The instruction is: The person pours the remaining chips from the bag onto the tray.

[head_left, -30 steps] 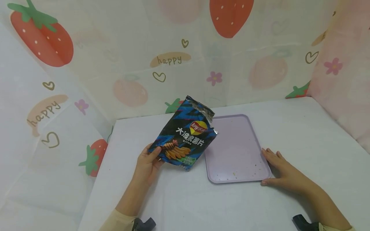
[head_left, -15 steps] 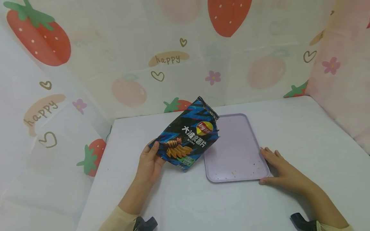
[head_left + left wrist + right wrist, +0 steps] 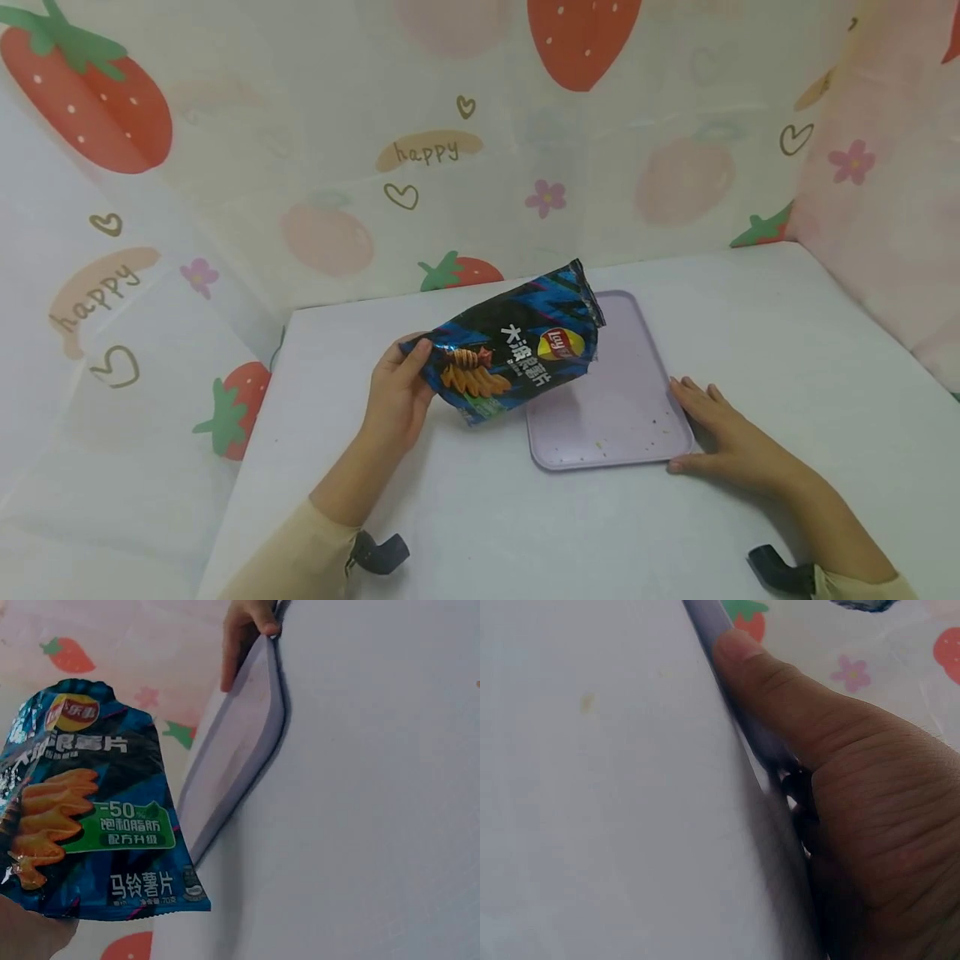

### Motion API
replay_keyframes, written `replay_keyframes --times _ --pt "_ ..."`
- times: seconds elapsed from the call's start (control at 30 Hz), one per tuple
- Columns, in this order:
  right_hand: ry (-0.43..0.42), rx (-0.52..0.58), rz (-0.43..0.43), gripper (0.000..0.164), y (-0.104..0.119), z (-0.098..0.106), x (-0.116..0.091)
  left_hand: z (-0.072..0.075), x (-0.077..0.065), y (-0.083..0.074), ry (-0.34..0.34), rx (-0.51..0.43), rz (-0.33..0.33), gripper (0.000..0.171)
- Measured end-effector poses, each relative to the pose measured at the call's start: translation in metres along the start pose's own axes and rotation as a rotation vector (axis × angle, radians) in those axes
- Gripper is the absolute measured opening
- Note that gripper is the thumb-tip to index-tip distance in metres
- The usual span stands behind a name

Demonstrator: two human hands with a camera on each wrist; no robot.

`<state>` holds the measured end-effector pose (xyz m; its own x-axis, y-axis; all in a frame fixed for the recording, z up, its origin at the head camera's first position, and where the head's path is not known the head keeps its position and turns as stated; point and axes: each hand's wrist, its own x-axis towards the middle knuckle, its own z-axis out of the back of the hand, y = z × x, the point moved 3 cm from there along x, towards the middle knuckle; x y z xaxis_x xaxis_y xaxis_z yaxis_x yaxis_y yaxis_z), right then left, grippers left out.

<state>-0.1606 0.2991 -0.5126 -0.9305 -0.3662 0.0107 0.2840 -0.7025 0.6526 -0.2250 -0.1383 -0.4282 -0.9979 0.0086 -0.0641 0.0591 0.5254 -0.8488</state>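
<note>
My left hand (image 3: 399, 392) pinches the lower corner of a blue and black bag of potato chips (image 3: 517, 342), thumb in front. The bag hangs tilted in the air, its top end pointing right, over the left part of a pale purple tray (image 3: 626, 417). Its printed front faces the head camera. The left wrist view shows the bag's (image 3: 97, 787) lower seam up close. At the tray's near right corner rests my right hand (image 3: 738, 450), fingers fairly straight along the right side and thumb at the near edge. Small crumbs dot the tray's near part.
The tray lies on a white-covered table (image 3: 465, 517). Behind stands a cloth backdrop (image 3: 480, 217) printed with strawberries, hearts and flowers, with more cloth at the left and right. A dark wrist mount (image 3: 381, 553) sits at the left cuff and another (image 3: 780, 573) at the right.
My left hand has risen a little and turned the bag clockwise, so its top end has swung right and down over the tray. The right hand stays at the tray's corner.
</note>
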Motion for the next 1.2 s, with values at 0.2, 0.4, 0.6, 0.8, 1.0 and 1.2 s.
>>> replay_keyframes --times 0.2,0.4,0.6,0.8,1.0,1.2 --pt "-0.006 -0.007 -0.005 0.117 0.000 -0.001 0.001 -0.010 0.009 -0.010 0.028 0.110 -0.025 0.013" --pt "-0.004 -0.005 -0.014 0.117 -0.002 -0.001 0.001 -0.022 0.016 -0.022 0.043 0.268 -0.032 0.022" --pt "0.002 -0.005 -0.003 0.116 -0.001 0.000 0.001 -0.036 0.021 -0.036 0.059 0.379 -0.051 0.025" --pt "0.002 -0.006 0.000 0.115 0.000 0.000 0.001 -0.046 0.024 -0.044 0.084 0.443 -0.074 0.026" --pt "0.002 -0.016 -0.003 0.116 -0.001 -0.001 0.001 -0.053 0.026 -0.047 0.101 0.508 -0.090 0.029" --pt "0.002 -0.009 -0.012 0.116 -0.002 -0.001 0.000 -0.061 0.028 -0.055 0.120 0.561 -0.097 0.027"
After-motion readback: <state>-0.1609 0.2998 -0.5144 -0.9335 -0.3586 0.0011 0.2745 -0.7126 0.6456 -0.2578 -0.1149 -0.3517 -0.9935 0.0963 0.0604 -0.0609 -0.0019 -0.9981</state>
